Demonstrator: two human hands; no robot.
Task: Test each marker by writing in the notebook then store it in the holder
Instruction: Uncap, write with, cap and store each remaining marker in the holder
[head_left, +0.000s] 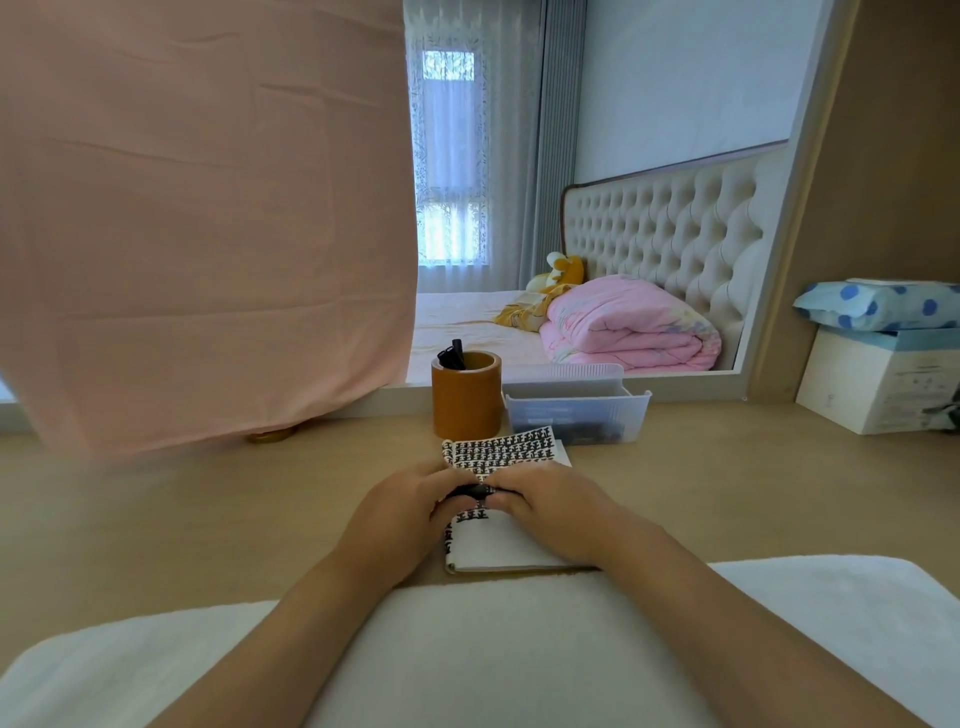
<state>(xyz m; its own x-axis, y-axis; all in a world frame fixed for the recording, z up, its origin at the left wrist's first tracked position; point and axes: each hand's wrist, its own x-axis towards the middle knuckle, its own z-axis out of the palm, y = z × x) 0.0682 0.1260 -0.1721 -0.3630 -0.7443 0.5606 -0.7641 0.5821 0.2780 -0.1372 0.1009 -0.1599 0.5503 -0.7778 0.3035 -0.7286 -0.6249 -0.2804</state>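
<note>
Both of your hands meet over the notebook (501, 545). The left hand (410, 504) and the right hand (550, 501) each curl their fingers around one end of a black marker (470, 491), which lies sideways between them, just above the page. Held like this, I judge you are pulling the cap off or pushing it on; the fingers hide the cap, so I cannot tell which.

The notebook lies open on the counter (208, 509), directly in front of you. Its top half is already full of rows of black test marks, while the lower part is mostly white, so there is room for more writing.

At 12 o'clock from your hands, just behind the notebook, stands the brown round holder (466, 405), with some dark stored markers (452, 354) leaning inside it. At 1 o'clock sits a clear plastic tray (576, 410), touching or nearly touching the holder. It seems to hold the untested markers, but its contents are blurred.

Everything stays near, so each marker needs only a short reach.
</note>
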